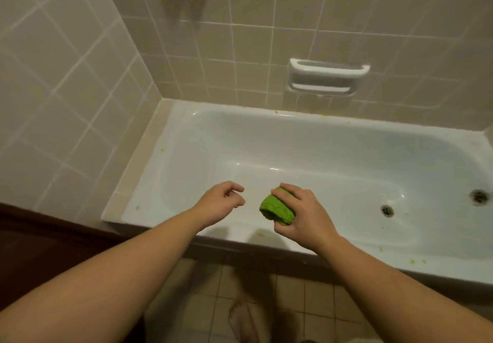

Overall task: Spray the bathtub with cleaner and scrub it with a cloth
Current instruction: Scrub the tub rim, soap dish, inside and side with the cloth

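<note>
**Right hand grips the green cloth above the tub**

Right hand [304, 214] clasps a bunched green cloth [277, 209] over the white bathtub [320, 155], near its front rim. Just beside it, the left hand [218, 204] hovers with loosely curled fingers, holding nothing. Beyond the right hand lies the drain [386, 210].

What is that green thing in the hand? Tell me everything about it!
The green cloth is bright lime green and looks soft and fuzzy, like terry or microfibre. It is bunched into a thick folded wad, with a rolled edge facing the camera. The right hand grips it from above, fingers curled over the top and thumb under. It is held up over the near edge of the white bathtub, touching nothing else.
</note>
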Motion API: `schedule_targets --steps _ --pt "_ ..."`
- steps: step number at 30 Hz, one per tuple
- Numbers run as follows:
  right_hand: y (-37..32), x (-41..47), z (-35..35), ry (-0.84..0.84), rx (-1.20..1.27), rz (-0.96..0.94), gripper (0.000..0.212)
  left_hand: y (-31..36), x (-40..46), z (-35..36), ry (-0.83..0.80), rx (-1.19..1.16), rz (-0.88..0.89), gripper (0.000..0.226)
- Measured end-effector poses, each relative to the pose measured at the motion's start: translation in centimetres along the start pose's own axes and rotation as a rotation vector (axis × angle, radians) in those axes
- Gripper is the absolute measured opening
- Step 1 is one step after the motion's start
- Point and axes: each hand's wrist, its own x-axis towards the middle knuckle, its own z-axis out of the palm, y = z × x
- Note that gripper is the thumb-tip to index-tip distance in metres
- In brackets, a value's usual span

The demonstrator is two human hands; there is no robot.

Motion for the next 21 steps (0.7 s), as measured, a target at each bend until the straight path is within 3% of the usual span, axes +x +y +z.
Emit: schedule_targets --steps 9,17,21 --pt "0.3 3.9 4.8 -0.231 0.030 -0.056 0.075 -7.1 -2.0 -2.3 0.124 0.345 -0.038 0.060" --pt "-6.2 9.5 10.9 -0.431 -0.006 -0.214 0.084 -13.9 -3.9 -6.8 0.287 0.267 -0.136 0.072" --pt "-9.2 13.0 17.1 -0.500 -0.021 -0.276 0.078 -19.9 -3.3 -11.0 0.337 0.238 -0.219 0.078"
